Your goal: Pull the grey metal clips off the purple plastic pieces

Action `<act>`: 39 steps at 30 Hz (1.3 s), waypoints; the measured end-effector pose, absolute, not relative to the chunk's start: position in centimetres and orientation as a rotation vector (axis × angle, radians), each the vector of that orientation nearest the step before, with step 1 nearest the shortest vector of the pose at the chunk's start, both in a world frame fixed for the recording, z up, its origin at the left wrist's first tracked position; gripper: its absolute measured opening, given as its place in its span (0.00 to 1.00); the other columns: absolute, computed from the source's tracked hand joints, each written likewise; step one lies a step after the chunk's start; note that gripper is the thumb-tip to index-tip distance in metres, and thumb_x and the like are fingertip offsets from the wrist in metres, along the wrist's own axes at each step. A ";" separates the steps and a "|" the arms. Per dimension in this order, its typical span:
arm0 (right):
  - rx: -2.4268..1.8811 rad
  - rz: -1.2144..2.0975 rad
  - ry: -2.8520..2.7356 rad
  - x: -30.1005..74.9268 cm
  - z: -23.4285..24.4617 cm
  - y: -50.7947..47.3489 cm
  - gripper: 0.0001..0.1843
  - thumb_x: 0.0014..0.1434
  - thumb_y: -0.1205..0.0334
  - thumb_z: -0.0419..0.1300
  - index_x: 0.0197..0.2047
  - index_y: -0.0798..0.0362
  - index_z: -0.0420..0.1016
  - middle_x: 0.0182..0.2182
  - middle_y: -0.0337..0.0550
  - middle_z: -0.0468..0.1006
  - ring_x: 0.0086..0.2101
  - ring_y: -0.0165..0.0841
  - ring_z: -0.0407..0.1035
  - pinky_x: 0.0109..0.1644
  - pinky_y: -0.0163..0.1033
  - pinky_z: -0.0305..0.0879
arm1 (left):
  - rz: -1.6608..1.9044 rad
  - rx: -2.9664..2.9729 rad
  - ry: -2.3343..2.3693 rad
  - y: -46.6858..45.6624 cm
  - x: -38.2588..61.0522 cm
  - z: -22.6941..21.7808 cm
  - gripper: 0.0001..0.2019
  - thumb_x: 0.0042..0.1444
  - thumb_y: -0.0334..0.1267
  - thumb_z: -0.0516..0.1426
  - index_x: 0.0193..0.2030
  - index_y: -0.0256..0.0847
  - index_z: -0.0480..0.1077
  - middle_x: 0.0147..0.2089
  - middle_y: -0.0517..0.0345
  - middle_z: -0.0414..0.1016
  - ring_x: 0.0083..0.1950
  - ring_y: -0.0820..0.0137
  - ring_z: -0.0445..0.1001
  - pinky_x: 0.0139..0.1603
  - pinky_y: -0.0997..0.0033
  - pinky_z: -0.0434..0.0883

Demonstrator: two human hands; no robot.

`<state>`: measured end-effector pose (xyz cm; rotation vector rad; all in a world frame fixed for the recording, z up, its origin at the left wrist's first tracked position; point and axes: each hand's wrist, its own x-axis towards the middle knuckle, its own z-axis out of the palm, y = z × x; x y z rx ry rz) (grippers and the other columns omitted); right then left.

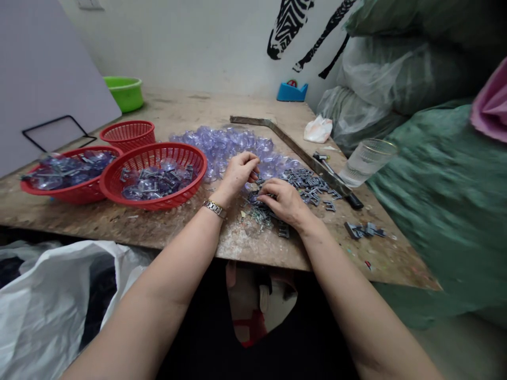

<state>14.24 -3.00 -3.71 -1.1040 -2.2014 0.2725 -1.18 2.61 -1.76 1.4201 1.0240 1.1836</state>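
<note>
My left hand [240,171], with a metal watch at the wrist, hovers at the near edge of a heap of clear bluish plastic pieces [232,145]; its fingers are curled in a pinch, and what they hold is too small to make out. My right hand [284,201] lies palm down on a pile of small grey metal clips [304,182], fingers bent and closed over some of them. The two hands almost touch at the fingertips. Loose clips and thin wire bits lie scattered on the worn wooden table [174,227] around them.
Three red baskets stand at the left: the nearest [154,177] and the left one [71,177] hold assembled pieces, a smaller one [127,133] sits behind. A long metal bar [293,150], a glass [366,161], a green bowl [124,92], a blue tape dispenser [292,91], and bulging bags [400,74] are around.
</note>
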 end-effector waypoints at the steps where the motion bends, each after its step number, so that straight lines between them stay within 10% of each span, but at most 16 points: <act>1: -1.134 0.310 -2.143 14.4 -3.6 -3.0 0.06 0.59 0.65 0.60 0.30 0.53 0.75 0.33 0.44 0.77 0.37 0.36 0.70 0.45 0.40 0.64 | 1.170 1.428 1.023 2.5 -1.2 -1.7 0.05 0.60 0.31 0.53 0.32 0.38 0.66 0.24 0.65 0.69 0.20 0.81 0.69 0.21 0.84 0.64; 16: -1.338 0.339 -1.583 15.5 -3.4 -2.6 0.09 0.56 0.57 0.58 0.26 0.51 0.69 0.22 0.36 0.73 0.25 0.31 0.65 0.33 0.37 0.59 | 0.878 1.727 0.877 1.4 -0.7 -1.5 0.03 0.57 0.32 0.56 0.32 0.36 0.68 0.26 0.64 0.69 0.22 0.81 0.67 0.24 0.80 0.64; 31: -1.109 0.446 -1.734 15.2 -3.7 -2.6 0.22 0.57 0.61 0.58 0.56 0.50 0.69 0.33 0.39 0.76 0.31 0.32 0.69 0.39 0.41 0.68 | 0.894 1.211 0.810 0.6 -0.9 0.0 0.07 0.57 0.21 0.52 0.35 0.37 0.63 0.21 0.67 0.68 0.18 0.82 0.67 0.21 0.83 0.61; 39: -1.129 0.415 -1.705 15.9 -3.6 -2.2 0.10 0.56 0.55 0.60 0.39 0.51 0.74 0.33 0.40 0.74 0.31 0.32 0.67 0.38 0.40 0.66 | 0.795 1.271 0.791 0.3 -0.9 -0.3 0.07 0.57 0.23 0.53 0.37 0.39 0.63 0.21 0.66 0.69 0.19 0.81 0.67 0.21 0.83 0.61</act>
